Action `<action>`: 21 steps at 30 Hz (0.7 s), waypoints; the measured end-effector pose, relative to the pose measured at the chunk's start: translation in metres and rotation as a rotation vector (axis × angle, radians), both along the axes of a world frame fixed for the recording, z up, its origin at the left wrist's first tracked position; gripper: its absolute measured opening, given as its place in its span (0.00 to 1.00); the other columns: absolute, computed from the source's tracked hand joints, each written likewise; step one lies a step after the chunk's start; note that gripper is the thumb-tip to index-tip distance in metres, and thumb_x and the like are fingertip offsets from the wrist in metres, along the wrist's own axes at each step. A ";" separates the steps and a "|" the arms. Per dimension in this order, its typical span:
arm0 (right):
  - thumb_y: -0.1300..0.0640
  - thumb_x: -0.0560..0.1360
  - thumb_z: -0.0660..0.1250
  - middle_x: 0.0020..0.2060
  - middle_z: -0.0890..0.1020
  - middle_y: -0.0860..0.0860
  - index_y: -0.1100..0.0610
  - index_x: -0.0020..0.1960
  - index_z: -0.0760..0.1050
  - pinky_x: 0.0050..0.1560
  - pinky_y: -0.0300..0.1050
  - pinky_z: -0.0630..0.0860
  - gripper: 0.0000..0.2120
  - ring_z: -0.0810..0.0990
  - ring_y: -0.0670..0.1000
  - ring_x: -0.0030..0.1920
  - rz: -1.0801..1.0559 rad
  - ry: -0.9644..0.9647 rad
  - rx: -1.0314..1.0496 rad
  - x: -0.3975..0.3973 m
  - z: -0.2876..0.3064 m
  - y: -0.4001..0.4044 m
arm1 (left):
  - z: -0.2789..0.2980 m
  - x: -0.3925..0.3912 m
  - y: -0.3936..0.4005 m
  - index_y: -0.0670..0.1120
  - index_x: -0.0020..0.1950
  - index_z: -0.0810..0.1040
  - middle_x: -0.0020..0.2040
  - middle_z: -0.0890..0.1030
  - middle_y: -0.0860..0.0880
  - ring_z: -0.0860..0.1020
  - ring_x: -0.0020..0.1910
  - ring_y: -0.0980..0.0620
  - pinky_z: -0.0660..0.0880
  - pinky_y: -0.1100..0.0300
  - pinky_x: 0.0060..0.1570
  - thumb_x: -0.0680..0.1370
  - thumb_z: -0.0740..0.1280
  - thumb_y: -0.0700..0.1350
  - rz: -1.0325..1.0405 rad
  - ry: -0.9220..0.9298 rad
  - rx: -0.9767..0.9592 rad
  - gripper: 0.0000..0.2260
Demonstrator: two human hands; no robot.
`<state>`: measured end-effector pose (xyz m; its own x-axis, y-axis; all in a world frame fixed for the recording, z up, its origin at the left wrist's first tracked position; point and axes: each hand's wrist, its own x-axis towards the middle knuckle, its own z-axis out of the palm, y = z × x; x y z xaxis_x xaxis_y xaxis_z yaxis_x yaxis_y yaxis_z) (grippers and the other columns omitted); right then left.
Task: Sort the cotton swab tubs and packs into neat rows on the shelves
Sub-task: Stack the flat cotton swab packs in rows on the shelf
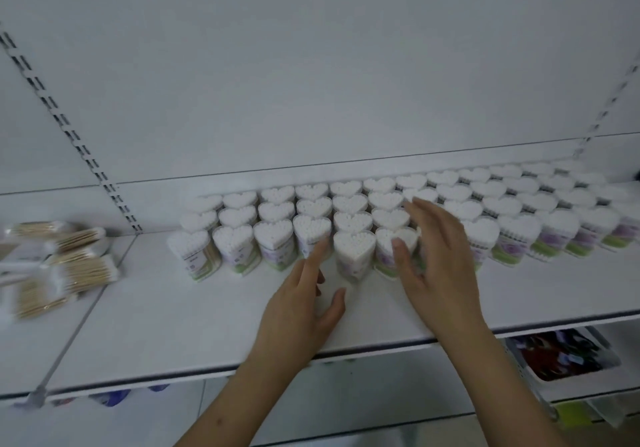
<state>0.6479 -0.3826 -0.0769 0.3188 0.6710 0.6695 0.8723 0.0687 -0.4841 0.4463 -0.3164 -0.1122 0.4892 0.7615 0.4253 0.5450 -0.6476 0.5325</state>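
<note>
Several heart-shaped clear tubs of white cotton swabs point(349, 204) stand in rows along the back of a white shelf point(194, 318). One front tub point(354, 254) stands a little forward of its row. My left hand point(304, 308) rests open on the shelf just left of that tub, index finger against the neighbouring tub. My right hand point(436, 259) hovers open over the tubs to its right, thumb against a front tub point(398, 249). Neither hand grips anything. Flat packs of wooden-stick swabs point(65, 266) lie in a loose pile at the far left.
A slotted upright point(69, 135) and a shelf divider rail point(72, 335) separate the packs' bay from the tubs' bay. Below the shelf edge at right sits a white bin of dark and red items point(561, 356). Blue packages point(114, 398) show under the shelf at left.
</note>
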 end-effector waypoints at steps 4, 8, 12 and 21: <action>0.49 0.82 0.58 0.70 0.72 0.52 0.58 0.73 0.68 0.72 0.51 0.65 0.22 0.68 0.52 0.71 0.120 0.019 0.084 -0.020 0.024 0.022 | 0.005 -0.024 -0.013 0.55 0.77 0.64 0.58 0.71 0.59 0.73 0.57 0.63 0.74 0.68 0.50 0.79 0.62 0.58 0.089 -0.028 0.019 0.27; 0.49 0.83 0.57 0.70 0.72 0.54 0.59 0.73 0.68 0.72 0.54 0.65 0.22 0.68 0.53 0.72 0.230 -0.038 0.136 -0.047 0.047 0.054 | 0.012 -0.048 -0.017 0.53 0.75 0.67 0.62 0.72 0.58 0.73 0.62 0.58 0.72 0.66 0.57 0.80 0.61 0.57 0.168 -0.017 0.045 0.24; 0.46 0.83 0.55 0.71 0.72 0.52 0.58 0.74 0.67 0.72 0.54 0.65 0.24 0.67 0.52 0.72 0.293 -0.022 0.138 -0.081 0.069 0.075 | 0.018 -0.076 -0.017 0.53 0.74 0.68 0.63 0.72 0.57 0.72 0.63 0.59 0.71 0.66 0.60 0.80 0.59 0.59 0.238 -0.037 0.046 0.23; 0.45 0.83 0.54 0.70 0.72 0.51 0.57 0.73 0.67 0.73 0.52 0.64 0.24 0.66 0.51 0.73 0.381 -0.050 0.156 -0.191 0.094 0.104 | 0.023 -0.167 -0.001 0.55 0.73 0.69 0.61 0.72 0.57 0.72 0.60 0.58 0.74 0.62 0.57 0.80 0.61 0.56 0.314 -0.134 0.044 0.22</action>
<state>0.4566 -0.2784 0.0176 0.0314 0.6237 0.7810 0.7922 0.4609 -0.4000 0.2792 -0.3179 -0.0889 0.1715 0.8455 0.5057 0.6485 -0.4833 0.5881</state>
